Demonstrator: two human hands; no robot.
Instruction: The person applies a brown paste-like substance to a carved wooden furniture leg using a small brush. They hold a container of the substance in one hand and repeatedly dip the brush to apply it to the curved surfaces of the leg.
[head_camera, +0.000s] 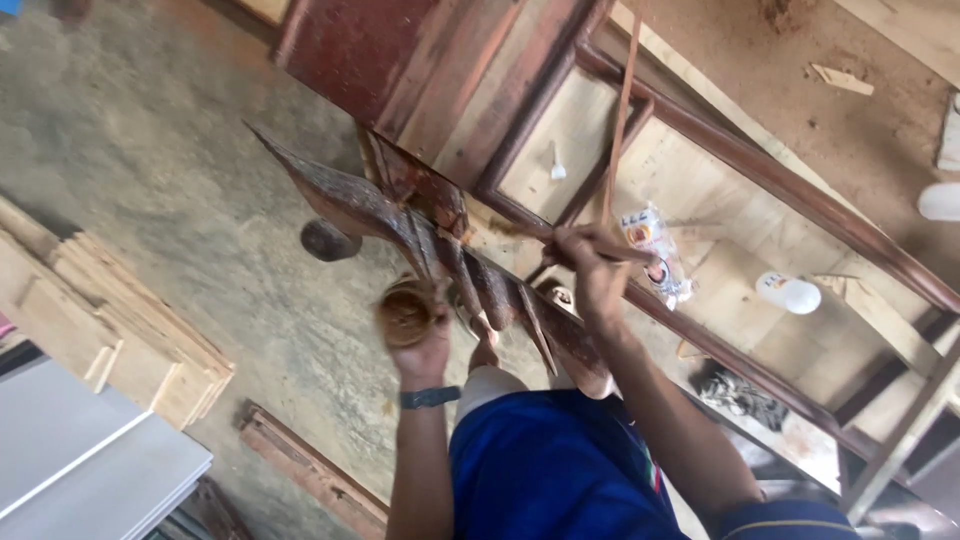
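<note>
Slanting up-left to lower-right, carved wooden piece (420, 225); brush (600, 250) apparently in right hand (590, 265).

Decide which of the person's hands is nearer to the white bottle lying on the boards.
Right. The right hand, gripping a brush, is closer to the white bottle; the left hand, holding a small brown pot, sits farther away.

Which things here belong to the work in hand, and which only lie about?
In use: left hand holding a small brown pot; right hand holding a brush; dark-stained wooden frame.

Lying about: plastic packet, white bottle, stacked boards.
</note>
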